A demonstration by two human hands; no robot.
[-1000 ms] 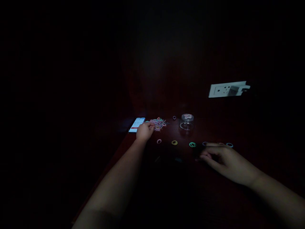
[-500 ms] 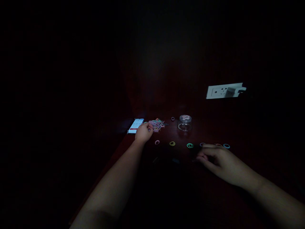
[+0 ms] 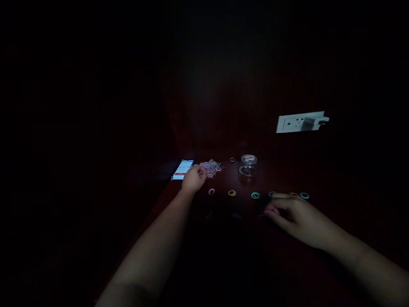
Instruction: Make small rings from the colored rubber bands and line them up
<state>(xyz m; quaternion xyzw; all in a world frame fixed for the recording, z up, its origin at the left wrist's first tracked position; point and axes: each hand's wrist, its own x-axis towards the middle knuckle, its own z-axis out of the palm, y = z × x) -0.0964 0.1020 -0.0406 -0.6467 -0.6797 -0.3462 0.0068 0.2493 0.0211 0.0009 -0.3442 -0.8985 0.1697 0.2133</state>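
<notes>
My left hand (image 3: 194,179) rests at the near left side of a loose pile of thin, mostly pale purple elastic bands (image 3: 211,168). Its fingers are curled in a pinch, and what they hold, if anything, is too small to make out. On the right, my right hand (image 3: 294,216) hovers low over the dark table with thumb and fingers drawn together; their contents are unclear. A row of small hair ties runs across: pink (image 3: 211,192), yellow (image 3: 231,193), green (image 3: 255,195), a bluish-purple one (image 3: 272,194) and light blue (image 3: 304,195). The right hand partly covers the row.
A phone (image 3: 182,169) with a lit screen lies beside my left hand. Behind the row stand a clear lidded jar (image 3: 248,167) and a small dark ring (image 3: 231,160). A white wall socket (image 3: 300,122) with a plug is at the back right. Surroundings are very dark.
Both hands stay almost where they were, with only slight finger movement at the pile. The whole view has shifted very slightly.
</notes>
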